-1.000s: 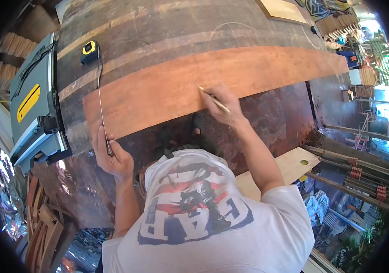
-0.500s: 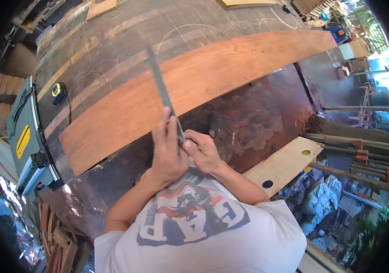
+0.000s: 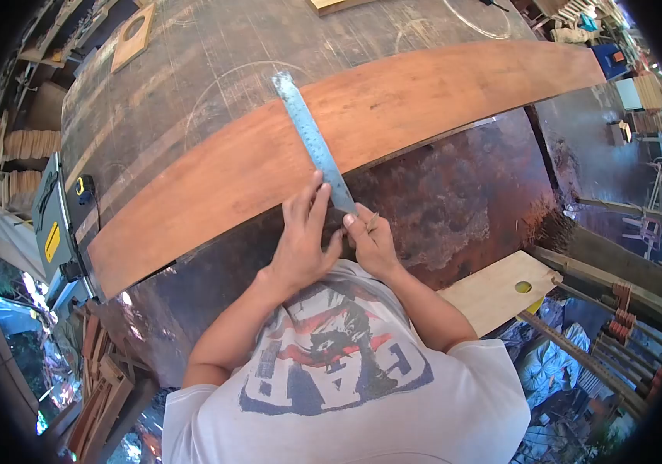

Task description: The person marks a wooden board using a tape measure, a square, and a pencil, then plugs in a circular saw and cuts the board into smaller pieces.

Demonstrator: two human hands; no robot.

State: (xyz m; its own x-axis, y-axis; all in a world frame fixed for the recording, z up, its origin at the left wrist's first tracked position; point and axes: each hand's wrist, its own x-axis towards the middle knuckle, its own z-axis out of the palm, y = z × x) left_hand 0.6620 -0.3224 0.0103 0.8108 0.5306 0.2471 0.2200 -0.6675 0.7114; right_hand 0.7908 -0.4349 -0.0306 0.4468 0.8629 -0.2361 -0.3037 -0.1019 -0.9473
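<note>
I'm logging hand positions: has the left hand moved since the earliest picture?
Yes: the left hand has moved right along the board, away from its left end toward its middle.

Metal strip (image 3: 308, 135) now seemingly face-up

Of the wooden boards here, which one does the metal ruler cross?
The long reddish-brown board. The metal ruler passes across it, while the paler boards lie away from the ruler.

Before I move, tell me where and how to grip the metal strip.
Probably pinch the metal strip at its near end, from the near side: it is long and flat, and that end projects past the near edge of the board. The right hand holds it there.
</note>
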